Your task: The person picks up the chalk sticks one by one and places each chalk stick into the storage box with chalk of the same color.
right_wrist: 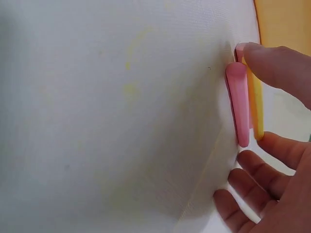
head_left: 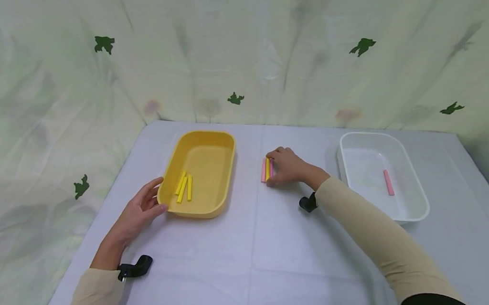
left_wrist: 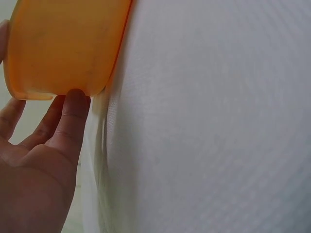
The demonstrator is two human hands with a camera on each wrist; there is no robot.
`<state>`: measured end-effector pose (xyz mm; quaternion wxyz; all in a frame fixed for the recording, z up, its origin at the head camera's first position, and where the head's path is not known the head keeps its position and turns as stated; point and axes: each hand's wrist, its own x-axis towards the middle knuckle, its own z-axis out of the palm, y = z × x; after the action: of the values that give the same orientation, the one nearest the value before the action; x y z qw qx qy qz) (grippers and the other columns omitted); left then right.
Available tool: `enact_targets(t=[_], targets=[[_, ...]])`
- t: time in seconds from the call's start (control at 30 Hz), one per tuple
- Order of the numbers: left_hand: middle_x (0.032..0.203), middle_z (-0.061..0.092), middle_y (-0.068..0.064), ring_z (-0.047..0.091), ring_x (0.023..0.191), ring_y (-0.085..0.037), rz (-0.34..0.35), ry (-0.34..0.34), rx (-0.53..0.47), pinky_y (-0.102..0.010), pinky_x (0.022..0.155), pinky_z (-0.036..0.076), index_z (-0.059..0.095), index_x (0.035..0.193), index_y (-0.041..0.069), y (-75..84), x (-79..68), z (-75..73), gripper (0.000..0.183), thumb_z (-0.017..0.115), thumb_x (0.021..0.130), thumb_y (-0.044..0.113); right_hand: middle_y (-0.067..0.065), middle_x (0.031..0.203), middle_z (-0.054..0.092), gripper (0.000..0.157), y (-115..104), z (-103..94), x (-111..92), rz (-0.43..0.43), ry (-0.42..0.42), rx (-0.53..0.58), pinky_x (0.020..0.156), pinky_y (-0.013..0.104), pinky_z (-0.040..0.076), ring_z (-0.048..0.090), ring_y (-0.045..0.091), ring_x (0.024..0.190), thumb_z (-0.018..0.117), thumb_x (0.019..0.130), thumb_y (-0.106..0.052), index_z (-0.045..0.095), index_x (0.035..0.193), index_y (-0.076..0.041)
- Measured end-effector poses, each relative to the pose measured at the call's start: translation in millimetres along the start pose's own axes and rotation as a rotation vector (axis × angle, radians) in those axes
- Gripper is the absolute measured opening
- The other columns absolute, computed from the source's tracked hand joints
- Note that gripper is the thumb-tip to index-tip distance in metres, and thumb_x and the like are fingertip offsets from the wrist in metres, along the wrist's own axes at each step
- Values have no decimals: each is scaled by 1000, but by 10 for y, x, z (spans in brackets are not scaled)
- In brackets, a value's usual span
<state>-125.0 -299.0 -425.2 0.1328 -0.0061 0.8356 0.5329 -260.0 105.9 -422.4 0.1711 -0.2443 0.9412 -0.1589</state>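
Observation:
My right hand (head_left: pixel 286 166) pinches a yellow chalk stick (right_wrist: pixel 258 104) by its two ends, between thumb and index finger. Pink chalk sticks lie on both sides of it: one (right_wrist: pixel 238 104) faces the right wrist camera, another (head_left: pixel 263 170) is on the tray side. My left hand (head_left: pixel 139 212) touches the near left corner of the yellow tray (head_left: pixel 211 174) with relaxed fingers; the left wrist view shows fingertips (left_wrist: pixel 75 97) against its wall. Inside lie yellow chalk sticks (head_left: pixel 182 190), 3 in all. The white tray (head_left: pixel 362 205) at right holds one pink chalk stick (head_left: pixel 388 183).
A white cloth (head_left: pixel 219 269) covers the table, with faint yellow marks (right_wrist: pixel 130 90) in the right wrist view. Behind the table hangs a pale patterned curtain (head_left: pixel 262 50) with dark green leaf shapes. The right forearm passes close to the white tray's near left side.

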Motion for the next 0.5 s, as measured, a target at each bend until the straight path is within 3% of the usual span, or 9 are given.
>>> enact_targets(t=[0.1,0.3,0.5], targets=[[161,26,-23,33,145,-41,1,-3,-2,1,87,41,16,160,19,5,6,2,82,67,95,24,19,143,52,85,38,-14,-19,-23,38,45,113,46,39,47,35,132,79,79,-39,43,146,-1],[161,25,-23,33,145,-40,8,-2,-6,1,88,41,17,159,20,14,4,-5,82,67,95,23,15,142,52,83,68,-81,-124,-27,116,242,108,46,44,52,32,127,80,80,-28,40,148,-1],[160,26,-23,33,144,-40,10,-4,-23,0,88,41,17,159,19,9,-2,-4,81,67,95,22,13,143,51,81,43,-135,-253,-65,135,341,104,47,48,52,30,128,78,83,-24,37,149,-2]])
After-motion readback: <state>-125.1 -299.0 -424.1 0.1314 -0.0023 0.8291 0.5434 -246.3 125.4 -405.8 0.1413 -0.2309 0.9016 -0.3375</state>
